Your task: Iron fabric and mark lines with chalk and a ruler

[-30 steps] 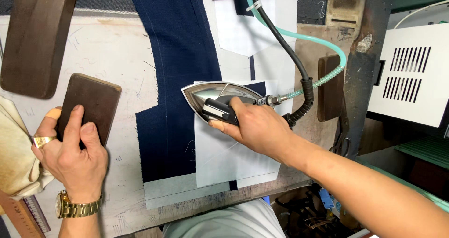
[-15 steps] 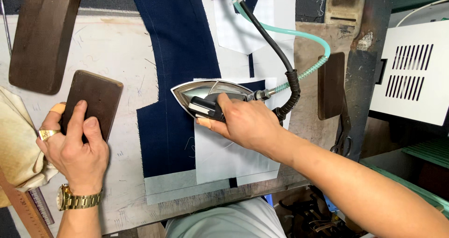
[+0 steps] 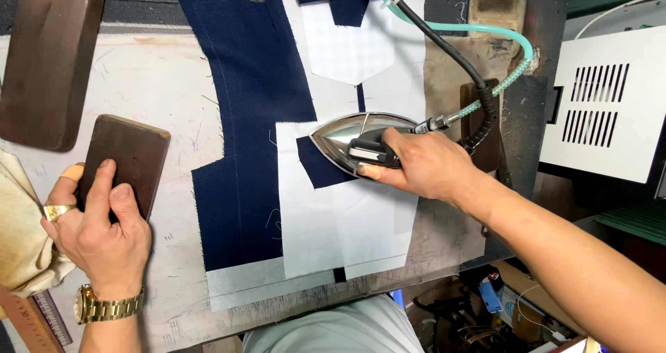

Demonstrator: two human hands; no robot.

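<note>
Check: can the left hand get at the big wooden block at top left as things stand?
Probably yes. The left hand rests on the small block; the big block lies just beyond, with bare table between.

Single view, worn on the head, looking almost straight down onto a pressing table (image 3: 159, 82) from close above; near edge of the table low in the frame, far edge cut off at the top. Left hand (image 3: 97, 231) at lower left, right hand (image 3: 423, 165) just right of centre with its forearm running off the lower right corner. White vented cabinet (image 3: 603, 110) at the right edge. No second view to overlap with
</note>
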